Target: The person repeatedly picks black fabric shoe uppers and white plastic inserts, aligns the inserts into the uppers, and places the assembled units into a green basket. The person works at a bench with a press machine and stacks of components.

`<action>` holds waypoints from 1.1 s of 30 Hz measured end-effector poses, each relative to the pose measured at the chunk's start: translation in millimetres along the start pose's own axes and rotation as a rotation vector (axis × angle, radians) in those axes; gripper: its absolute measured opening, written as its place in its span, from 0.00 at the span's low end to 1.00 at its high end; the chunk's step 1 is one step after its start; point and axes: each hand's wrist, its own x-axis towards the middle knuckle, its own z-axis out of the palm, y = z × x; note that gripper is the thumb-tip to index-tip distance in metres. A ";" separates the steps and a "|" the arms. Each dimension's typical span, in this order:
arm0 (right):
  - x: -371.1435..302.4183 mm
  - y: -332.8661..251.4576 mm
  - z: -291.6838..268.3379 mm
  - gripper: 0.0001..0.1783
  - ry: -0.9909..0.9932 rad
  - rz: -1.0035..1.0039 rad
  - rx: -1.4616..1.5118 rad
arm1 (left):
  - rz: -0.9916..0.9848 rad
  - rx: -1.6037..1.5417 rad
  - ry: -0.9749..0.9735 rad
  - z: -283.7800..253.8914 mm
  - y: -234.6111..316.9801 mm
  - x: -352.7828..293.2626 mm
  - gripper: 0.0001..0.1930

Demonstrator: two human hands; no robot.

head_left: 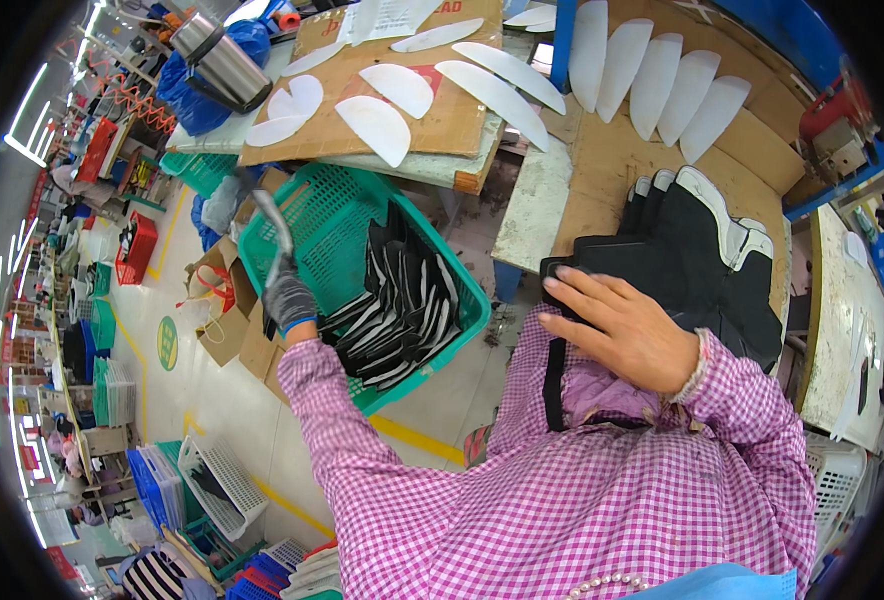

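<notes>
Blue fabric (712, 582) nearest | right hand (630, 335) spread over black pieces (652, 260) | left hand (288, 297) clamped round blurred rod (279, 224), seemingly metal

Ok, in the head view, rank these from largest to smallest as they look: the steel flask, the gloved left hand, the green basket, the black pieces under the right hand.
1. Green basket
2. Black pieces, partly covered
3. Steel flask
4. Gloved left hand

Apparent size only; distances differ.

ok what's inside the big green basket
Black pieces with pale edges are packed together in the green basket; its far end shows bare. The bottom under the pieces is covered, so anything beneath them cannot be seen.
</notes>
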 end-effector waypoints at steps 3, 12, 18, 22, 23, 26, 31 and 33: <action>-20.3 -4.3 -4.3 0.30 -0.023 0.071 0.033 | 0.189 0.143 -0.210 83.2 8.7 -13.2 0.18; -85.1 43.8 -12.7 0.28 0.108 0.313 -0.050 | 0.276 -0.313 -0.453 123.6 -23.0 5.9 0.18; -131.0 93.6 -12.2 0.43 0.290 0.675 -0.262 | 0.216 -0.860 -0.249 34.9 13.8 -8.4 0.22; -143.8 123.3 -6.6 0.44 0.296 0.857 -0.237 | 0.277 -0.993 -0.273 -33.4 67.0 -57.7 0.20; -144.7 126.0 -5.3 0.43 0.237 0.948 -0.182 | 0.222 -1.109 -0.318 -46.2 86.6 -71.1 0.18; -145.6 121.9 -2.7 0.40 0.383 0.818 -0.303 | 0.268 -1.180 -0.349 -80.9 139.5 -120.0 0.18; -157.9 86.0 -19.7 0.32 0.568 0.670 -0.190 | 0.421 -1.397 -0.605 -122.0 207.7 -194.9 0.17; -170.2 66.8 -39.8 0.30 0.618 0.551 -0.040 | 0.453 -1.524 -0.836 -132.8 224.7 -212.6 0.17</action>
